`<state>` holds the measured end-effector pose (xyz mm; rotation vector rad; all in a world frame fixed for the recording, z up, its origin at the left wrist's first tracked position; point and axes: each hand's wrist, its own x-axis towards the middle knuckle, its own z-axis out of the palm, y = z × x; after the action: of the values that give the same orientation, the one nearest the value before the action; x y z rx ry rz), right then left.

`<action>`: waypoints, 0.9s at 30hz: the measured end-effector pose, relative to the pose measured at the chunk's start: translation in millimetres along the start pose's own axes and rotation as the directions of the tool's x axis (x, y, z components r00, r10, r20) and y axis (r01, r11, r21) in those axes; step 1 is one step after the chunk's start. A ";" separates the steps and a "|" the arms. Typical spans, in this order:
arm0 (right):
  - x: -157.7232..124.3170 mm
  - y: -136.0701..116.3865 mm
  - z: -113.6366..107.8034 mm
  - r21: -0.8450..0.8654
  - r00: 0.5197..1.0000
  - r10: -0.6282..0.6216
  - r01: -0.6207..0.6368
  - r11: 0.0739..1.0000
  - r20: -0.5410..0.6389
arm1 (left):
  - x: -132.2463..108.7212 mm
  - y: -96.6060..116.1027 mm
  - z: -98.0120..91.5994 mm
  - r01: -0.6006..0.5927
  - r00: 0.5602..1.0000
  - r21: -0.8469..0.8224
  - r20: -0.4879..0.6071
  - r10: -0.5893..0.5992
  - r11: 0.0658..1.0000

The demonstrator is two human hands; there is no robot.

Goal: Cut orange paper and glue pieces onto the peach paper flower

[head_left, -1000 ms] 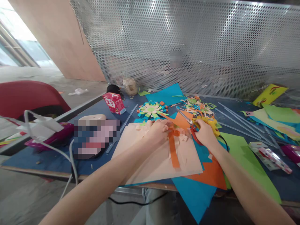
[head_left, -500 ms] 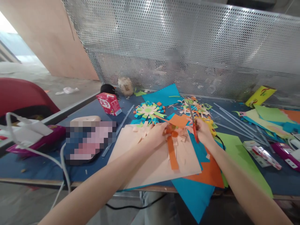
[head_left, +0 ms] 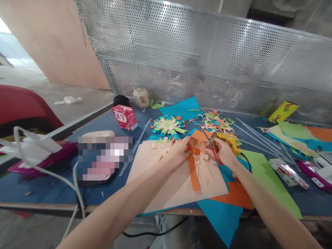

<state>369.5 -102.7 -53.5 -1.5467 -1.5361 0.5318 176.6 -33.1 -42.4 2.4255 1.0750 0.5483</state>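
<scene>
My left hand (head_left: 179,149) is closed, fingers pinching a small piece of orange paper (head_left: 196,151) above a large peach sheet (head_left: 158,188). My right hand (head_left: 225,153) grips red-handled scissors (head_left: 215,154), their blades pointing up and to the left, close to the left fingers. Beneath the hands, a long orange paper strip (head_left: 194,176) lies among narrow peach cuttings (head_left: 204,166). Just beyond sits a layered paper flower (head_left: 167,125) in peach, green, orange and blue. A yellow glue gun (head_left: 230,140) rests behind my right hand.
Paper scraps (head_left: 216,121) are heaped behind the hands. Clear glue sticks (head_left: 261,136) lie to the right, near a green sheet (head_left: 269,180). At left are a red box (head_left: 125,117), a blurred-out flat item (head_left: 103,159) and white cables (head_left: 49,173). A perforated metal panel (head_left: 155,52) borders the back.
The scissors have turned from nearly upright to slanting left, with their tips nearer my left hand. The view has shifted slightly. My left hand still pinches the orange paper.
</scene>
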 end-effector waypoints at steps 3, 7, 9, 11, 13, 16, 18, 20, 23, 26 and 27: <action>1.9 -8.0 0.9 0.064 1.000 0.014 -0.014 0.998 0.003 | -0.4 -1.0 0.5 -0.020 1.000 -0.040 0.003 0.020 0.999; 15.8 -28.1 -4.4 0.101 0.999 -0.010 0.013 0.995 -0.030 | 2.7 -6.3 4.9 -0.026 1.000 -0.041 0.001 0.026 0.999; 29.9 -39.2 -9.3 0.073 0.997 -0.043 0.047 0.996 -0.057 | 4.5 -8.1 7.0 -0.035 0.999 -0.056 -0.014 0.035 0.998; 47.7 -48.3 -13.7 0.047 0.985 -0.117 0.124 0.991 -0.125 | 5.3 -8.6 8.2 -0.046 0.999 -0.073 -0.029 0.044 0.996; 66.3 -53.8 -16.0 -0.045 0.965 -0.202 0.197 0.979 -0.165 | 5.3 -8.7 9.0 -0.054 0.998 -0.088 -0.037 0.051 0.995; 89.6 -53.9 -13.1 -0.154 0.926 -0.298 0.268 0.951 -0.230 | 5.1 -10.3 11.3 -0.070 0.996 -0.077 -0.060 0.066 0.995; 100.1 -48.8 -7.6 -0.198 0.908 -0.339 0.295 0.935 -0.246 | 5.5 -12.2 13.5 -0.089 0.993 -0.063 -0.087 0.084 0.994; 106.9 -41.2 -0.7 -0.268 0.914 -0.332 0.268 0.925 -0.235 | 6.4 -13.6 15.1 -0.106 0.989 -0.060 -0.109 0.099 0.993; 112.4 -28.6 7.2 -0.362 0.952 -0.240 0.160 0.918 -0.189 | 7.5 -12.6 13.8 -0.126 0.988 -0.085 -0.098 0.117 0.988; 112.9 -19.3 5.0 -0.438 0.966 -0.157 0.053 0.897 -0.206 | 7.6 -8.7 9.4 -0.148 0.989 -0.157 -0.040 0.143 0.976; 111.5 -17.3 1.3 -0.467 0.965 -0.133 0.013 0.884 -0.224 | 7.5 -7.4 8.1 -0.160 0.987 -0.176 -0.020 0.159 0.971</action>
<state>374.9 1.4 -10.2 -1.8194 -1.5840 -0.0923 181.1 -24.7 -51.7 2.3667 0.8001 0.6739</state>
